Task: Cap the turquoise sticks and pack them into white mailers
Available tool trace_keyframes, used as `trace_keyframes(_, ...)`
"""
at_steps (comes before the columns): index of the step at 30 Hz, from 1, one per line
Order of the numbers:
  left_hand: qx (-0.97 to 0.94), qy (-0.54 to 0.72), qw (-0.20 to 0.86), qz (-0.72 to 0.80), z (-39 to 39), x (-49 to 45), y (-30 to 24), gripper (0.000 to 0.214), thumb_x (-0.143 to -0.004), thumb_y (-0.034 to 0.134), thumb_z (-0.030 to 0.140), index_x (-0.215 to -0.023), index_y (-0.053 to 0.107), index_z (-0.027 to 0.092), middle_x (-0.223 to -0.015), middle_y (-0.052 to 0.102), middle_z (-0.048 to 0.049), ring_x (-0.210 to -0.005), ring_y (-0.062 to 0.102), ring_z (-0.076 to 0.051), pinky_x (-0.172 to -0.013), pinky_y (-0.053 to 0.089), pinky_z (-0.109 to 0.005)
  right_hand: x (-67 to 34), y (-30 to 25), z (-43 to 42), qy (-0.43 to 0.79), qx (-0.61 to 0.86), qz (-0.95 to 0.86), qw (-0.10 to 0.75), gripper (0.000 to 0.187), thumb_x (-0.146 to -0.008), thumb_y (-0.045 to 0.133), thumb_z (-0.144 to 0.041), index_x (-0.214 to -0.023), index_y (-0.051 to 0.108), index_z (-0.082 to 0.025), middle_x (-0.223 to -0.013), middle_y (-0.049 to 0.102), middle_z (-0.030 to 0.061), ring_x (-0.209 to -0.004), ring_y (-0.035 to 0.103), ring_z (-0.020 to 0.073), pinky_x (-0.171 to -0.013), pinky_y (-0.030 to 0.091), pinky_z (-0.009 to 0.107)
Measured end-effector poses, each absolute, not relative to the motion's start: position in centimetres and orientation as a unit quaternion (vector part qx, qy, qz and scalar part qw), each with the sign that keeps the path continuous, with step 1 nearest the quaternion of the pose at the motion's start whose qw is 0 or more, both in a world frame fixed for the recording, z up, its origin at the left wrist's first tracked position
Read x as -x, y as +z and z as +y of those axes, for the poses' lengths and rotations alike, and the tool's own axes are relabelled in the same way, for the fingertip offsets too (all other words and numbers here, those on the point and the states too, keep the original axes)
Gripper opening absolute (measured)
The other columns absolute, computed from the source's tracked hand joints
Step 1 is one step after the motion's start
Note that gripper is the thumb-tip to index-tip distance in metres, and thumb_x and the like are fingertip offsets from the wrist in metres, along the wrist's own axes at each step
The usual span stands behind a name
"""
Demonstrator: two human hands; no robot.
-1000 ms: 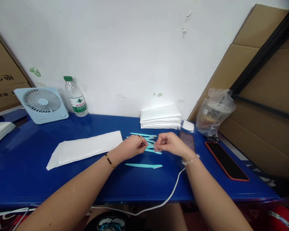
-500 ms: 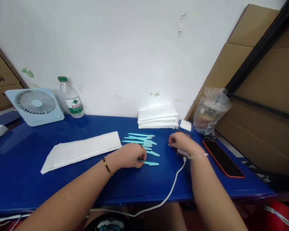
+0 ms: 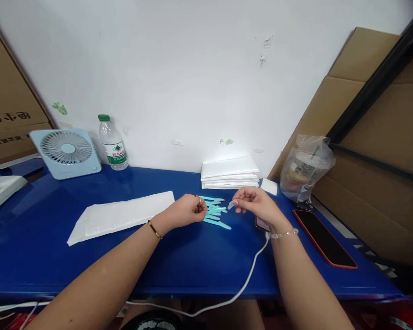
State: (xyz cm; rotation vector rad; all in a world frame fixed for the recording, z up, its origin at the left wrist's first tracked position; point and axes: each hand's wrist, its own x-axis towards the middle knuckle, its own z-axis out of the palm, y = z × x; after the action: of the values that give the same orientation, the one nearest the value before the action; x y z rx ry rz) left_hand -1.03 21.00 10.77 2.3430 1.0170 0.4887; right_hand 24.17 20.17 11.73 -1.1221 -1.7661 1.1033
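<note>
Several light-blue eyebrow razors lie in a loose row on the blue table, partly hidden behind my left hand. My left hand is closed in a pinch on one eyebrow razor, whose end points right, above the others. Facing it, my right hand pinches a small translucent blade cap between thumb and forefinger. A small gap separates the cap from the razor's tip. Beneath my right hand lies a phone with a white cable plugged in.
A white padded sleeve lies left of the razors. White packets are stacked by the wall. A fan and bottle stand back left. At right are a bagged cup and a red-edged phone. The white cable crosses the front.
My left hand has raised its razor from the front of the row. My right hand has turned toward it, and the translucent cap now shows clearly. The view has shifted slightly.
</note>
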Motion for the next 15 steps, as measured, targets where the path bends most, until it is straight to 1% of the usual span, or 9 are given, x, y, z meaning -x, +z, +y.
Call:
trace_keyframes(2, -0.865, 0.184, 0.275, 0.377, 20.98, 1.06, 10.79, 0.017, -0.074, 0.048, 0.027, -0.071, 0.062, 0.017, -0.067, 0.061, 0.0003, -0.06, 0.052, -0.011, -0.058, 0.038, -0.021, -24.29, 11.76, 20.15, 0.416, 0.441, -0.699, 0.379, 0.026, -0.073, 0.067, -0.039, -0.079, 0.062, -0.014, -0.068, 0.064, 0.0035, -0.056, 0.06, 0.0123, -0.052, 0.048, 0.024)
trace_keyframes(3, -0.863, 0.184, 0.28, 0.378, 20.98, 1.07, 10.8, 0.018, -0.074, 0.048, 0.027, -0.071, 0.062, 0.017, -0.067, 0.061, 0.0001, -0.061, 0.052, -0.011, -0.058, 0.039, -0.021, -24.33, 11.73, 20.13, 0.412, 0.441, -0.701, 0.379, 0.025, -0.073, 0.067, -0.038, -0.08, 0.062, -0.015, -0.069, 0.065, 0.0038, -0.058, 0.061, 0.0131, -0.053, 0.048, 0.025)
trace_keyframes(6, -0.857, 0.185, 0.294, 0.382, 20.98, 1.14, 10.89, 0.019, -0.073, 0.048, 0.029, -0.073, 0.063, 0.017, -0.069, 0.061, -0.0006, -0.061, 0.052, -0.012, -0.057, 0.039, -0.021, -24.41, 11.63, 20.0, 0.416, 0.435, -0.704, 0.376, 0.023, -0.073, 0.067, -0.036, -0.082, 0.063, -0.015, -0.069, 0.067, 0.0048, -0.069, 0.064, 0.0172, -0.064, 0.052, 0.03)
trace_keyframes(8, -0.854, 0.186, 0.3, 0.382, 21.01, 1.2, 10.93, 0.019, -0.074, 0.049, 0.029, -0.074, 0.063, 0.017, -0.069, 0.061, -0.0007, -0.061, 0.052, -0.012, -0.057, 0.038, -0.021, -24.43, 11.58, 19.91, 0.425, 0.432, -0.704, 0.371, 0.022, -0.072, 0.068, -0.034, -0.082, 0.064, -0.015, -0.07, 0.068, 0.0055, -0.071, 0.065, 0.018, -0.069, 0.052, 0.033)
trace_keyframes(15, -0.859, 0.195, 0.298, 0.369, 21.09, 1.05, 10.7, 0.02, -0.077, 0.047, 0.03, -0.073, 0.062, 0.016, -0.069, 0.061, -0.0005, -0.061, 0.051, -0.011, -0.058, 0.038, -0.021, -23.87, 10.99, 20.08, 0.468, 0.425, -0.69, 0.354, 0.026, -0.068, 0.071, -0.034, -0.083, 0.065, -0.014, -0.076, 0.071, 0.0076, -0.076, 0.068, 0.0202, -0.073, 0.053, 0.034)
